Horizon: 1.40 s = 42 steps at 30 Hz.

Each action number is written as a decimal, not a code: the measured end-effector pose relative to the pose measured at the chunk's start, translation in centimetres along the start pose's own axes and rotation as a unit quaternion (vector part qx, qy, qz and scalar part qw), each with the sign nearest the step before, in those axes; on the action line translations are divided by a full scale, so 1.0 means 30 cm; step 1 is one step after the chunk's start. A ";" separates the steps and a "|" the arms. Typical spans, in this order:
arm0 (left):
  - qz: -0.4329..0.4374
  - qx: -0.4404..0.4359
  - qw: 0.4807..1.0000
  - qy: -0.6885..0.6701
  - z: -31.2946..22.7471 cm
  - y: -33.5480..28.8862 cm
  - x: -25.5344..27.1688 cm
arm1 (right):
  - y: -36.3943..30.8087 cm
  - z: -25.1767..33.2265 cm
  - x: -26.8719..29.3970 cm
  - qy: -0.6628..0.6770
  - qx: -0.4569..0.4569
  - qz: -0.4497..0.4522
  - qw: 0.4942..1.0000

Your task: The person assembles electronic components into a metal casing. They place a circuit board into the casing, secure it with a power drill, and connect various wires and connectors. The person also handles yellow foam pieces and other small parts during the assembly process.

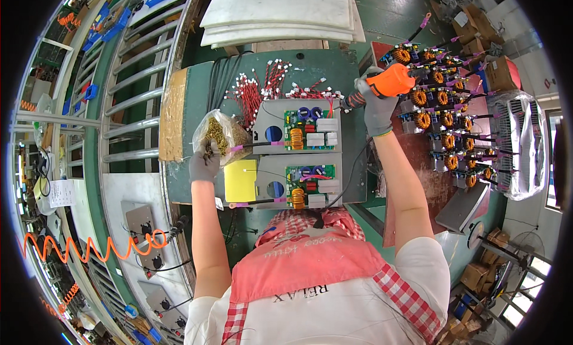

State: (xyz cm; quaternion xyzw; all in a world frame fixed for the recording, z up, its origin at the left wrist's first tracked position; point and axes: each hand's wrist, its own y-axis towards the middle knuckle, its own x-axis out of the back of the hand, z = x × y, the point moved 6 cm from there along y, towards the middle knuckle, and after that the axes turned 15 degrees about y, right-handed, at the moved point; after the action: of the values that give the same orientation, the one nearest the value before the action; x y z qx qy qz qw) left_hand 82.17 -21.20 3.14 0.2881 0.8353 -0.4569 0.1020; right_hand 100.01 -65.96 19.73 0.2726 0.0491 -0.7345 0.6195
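Note:
My left hand [205, 163], in a grey glove, reaches into an open clear plastic bag [239, 135] of small brass-coloured screws [218, 134]. Its fingers are bent together among the screws; whatever they pinch is hidden. In my gloved right hand [377, 109] is an orange and black electric screwdriver [391, 81], held sideways with its tip to the left. Between my hands lie two grey metal plates, one behind the other. The far plate [262, 121] carries a green circuit board [310, 130] with a copper coil; the near plate [271, 166] carries a similar board [310, 186].
Red-white connector wires [253, 97] lie at the table's back, beside black cables [224, 82]. A yellow pad [240, 181] sits near the left edge. Many coil-bearing boards [444, 112] crowd the red surface at right. A roller conveyor [134, 94] runs along the left.

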 end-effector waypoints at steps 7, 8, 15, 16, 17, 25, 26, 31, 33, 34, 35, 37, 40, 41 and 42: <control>-0.010 -0.090 0.961 0.261 -0.035 0.101 -0.038 | 0.022 -0.055 0.065 -0.023 0.029 -0.005 0.999; -0.011 -0.094 0.951 0.295 -0.041 0.173 0.051 | 0.023 -0.050 0.046 -0.029 0.034 0.005 0.999; 0.008 -0.049 0.963 0.267 0.000 0.208 0.046 | 0.001 -0.056 -0.061 0.020 -0.116 0.138 0.983; 0.006 -0.033 0.976 0.217 0.001 0.204 0.040 | 0.009 -0.082 -0.083 -0.019 -0.109 0.171 0.979; 0.004 -0.019 0.985 0.173 0.005 0.198 0.033 | 0.011 -0.097 -0.079 -0.033 -0.116 0.171 0.978; -0.009 -0.005 1.000 0.025 0.009 0.124 0.041 | 0.022 -0.117 -0.080 0.001 -0.164 0.150 0.975; -0.003 -0.006 1.000 0.025 0.014 0.110 0.030 | 0.026 -0.118 -0.073 0.018 -0.179 0.142 0.973; 0.071 -0.056 0.990 0.106 0.006 0.051 -0.006 | 0.000 0.014 -0.063 0.074 -0.109 0.107 0.985; 0.097 -0.049 0.986 0.123 0.005 0.036 0.011 | -0.062 0.172 -0.058 0.115 -0.076 0.083 0.987; 0.083 -0.035 0.990 0.106 0.011 0.005 0.015 | -0.101 0.263 -0.048 0.087 -0.060 0.044 0.993; 0.073 -0.020 0.993 0.089 0.013 -0.021 0.007 | -0.143 0.351 -0.032 0.058 -0.039 0.004 0.998; 0.076 -0.014 0.990 0.121 0.007 -0.056 0.008 | -0.210 0.462 0.071 -0.025 -0.001 -0.060 0.998; 0.103 0.009 0.984 0.142 0.008 -0.067 -0.045 | -0.371 0.571 0.228 -0.037 -0.054 -0.160 0.985; 0.113 0.017 0.983 0.147 0.003 -0.068 -0.066 | -0.419 0.596 0.297 -0.095 -0.037 -0.189 0.977; 0.148 0.018 0.976 0.161 0.000 -0.062 -0.104 | -0.474 0.607 0.361 -0.111 -0.044 -0.216 0.969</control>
State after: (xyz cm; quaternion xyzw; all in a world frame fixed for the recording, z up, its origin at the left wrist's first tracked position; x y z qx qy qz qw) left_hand 83.64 -23.19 5.80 0.4798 0.7805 -0.3998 0.0276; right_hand 79.59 -79.76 26.38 0.1449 0.0704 -0.8738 0.4589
